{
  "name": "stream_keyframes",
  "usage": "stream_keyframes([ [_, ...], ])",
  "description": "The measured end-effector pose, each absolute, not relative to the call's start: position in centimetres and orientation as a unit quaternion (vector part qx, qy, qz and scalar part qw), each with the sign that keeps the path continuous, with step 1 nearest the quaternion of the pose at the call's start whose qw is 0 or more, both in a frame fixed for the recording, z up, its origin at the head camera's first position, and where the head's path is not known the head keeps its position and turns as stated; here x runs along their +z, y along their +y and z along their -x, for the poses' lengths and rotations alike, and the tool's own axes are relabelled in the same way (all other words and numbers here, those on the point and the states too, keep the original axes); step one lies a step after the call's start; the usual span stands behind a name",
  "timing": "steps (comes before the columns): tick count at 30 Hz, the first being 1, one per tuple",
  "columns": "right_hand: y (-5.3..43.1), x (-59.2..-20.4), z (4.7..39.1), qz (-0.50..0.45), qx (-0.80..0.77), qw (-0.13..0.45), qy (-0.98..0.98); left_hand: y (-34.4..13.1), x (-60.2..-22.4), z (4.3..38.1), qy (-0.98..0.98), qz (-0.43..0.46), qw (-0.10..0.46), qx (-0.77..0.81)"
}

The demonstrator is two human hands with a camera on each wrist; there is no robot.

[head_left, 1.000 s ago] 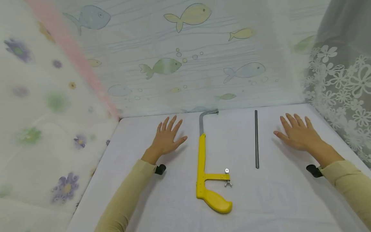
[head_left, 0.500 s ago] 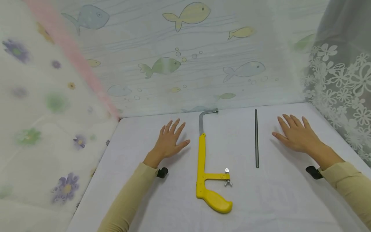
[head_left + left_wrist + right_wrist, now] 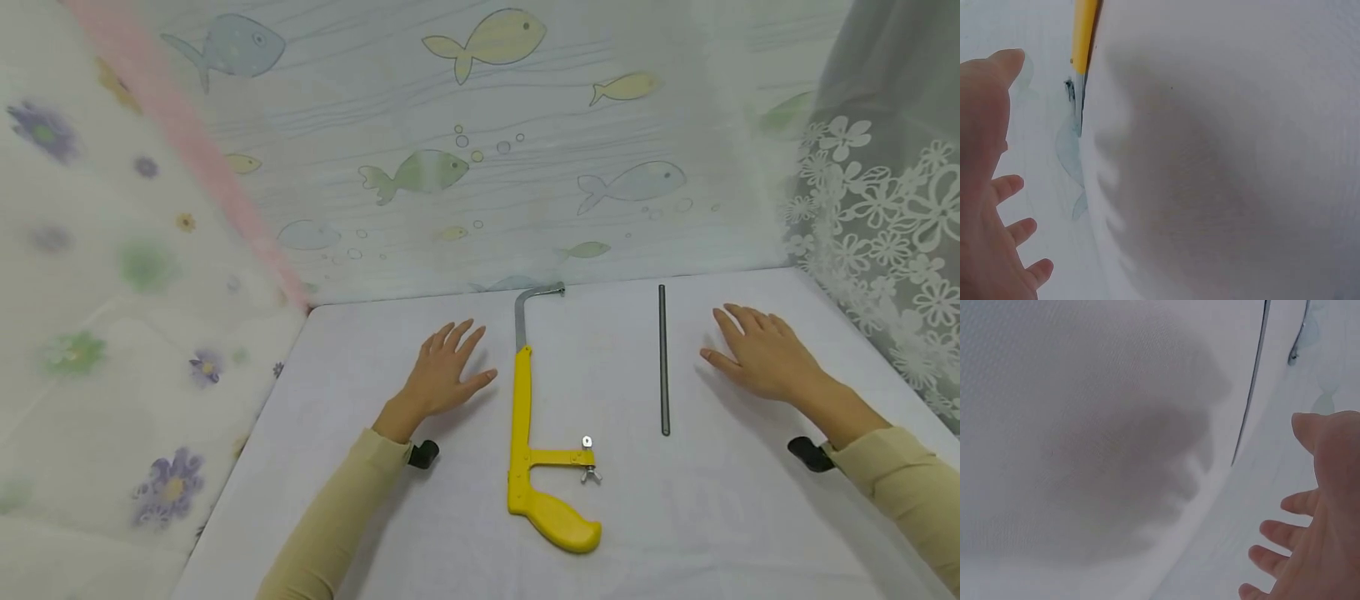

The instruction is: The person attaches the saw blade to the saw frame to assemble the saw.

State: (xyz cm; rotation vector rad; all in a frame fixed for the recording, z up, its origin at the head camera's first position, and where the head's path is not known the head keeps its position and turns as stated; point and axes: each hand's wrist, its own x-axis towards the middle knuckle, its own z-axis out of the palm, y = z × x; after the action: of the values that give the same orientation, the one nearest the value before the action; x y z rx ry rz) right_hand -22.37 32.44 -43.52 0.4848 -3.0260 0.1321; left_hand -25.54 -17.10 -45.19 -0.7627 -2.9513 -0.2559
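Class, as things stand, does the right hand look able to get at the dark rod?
Probably yes: the right hand holds nothing, the dark rod lies to its left, and no object shows between them.

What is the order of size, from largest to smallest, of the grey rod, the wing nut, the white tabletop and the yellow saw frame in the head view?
1. White tabletop
2. Yellow saw frame
3. Grey rod
4. Wing nut

Glossy yellow saw handle [image 3: 564, 522], smooth metal rod [image 3: 664, 362], matt cloth [image 3: 420, 533]
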Motion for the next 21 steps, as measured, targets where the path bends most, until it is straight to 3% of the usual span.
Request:
stream_keyframes([
  [21,31.7,-43.4,21.7,-0.169,0.093,0.019,-0.981,-16.4,-44.9,24.1,-0.959,0.261,0.018,-0.113],
])
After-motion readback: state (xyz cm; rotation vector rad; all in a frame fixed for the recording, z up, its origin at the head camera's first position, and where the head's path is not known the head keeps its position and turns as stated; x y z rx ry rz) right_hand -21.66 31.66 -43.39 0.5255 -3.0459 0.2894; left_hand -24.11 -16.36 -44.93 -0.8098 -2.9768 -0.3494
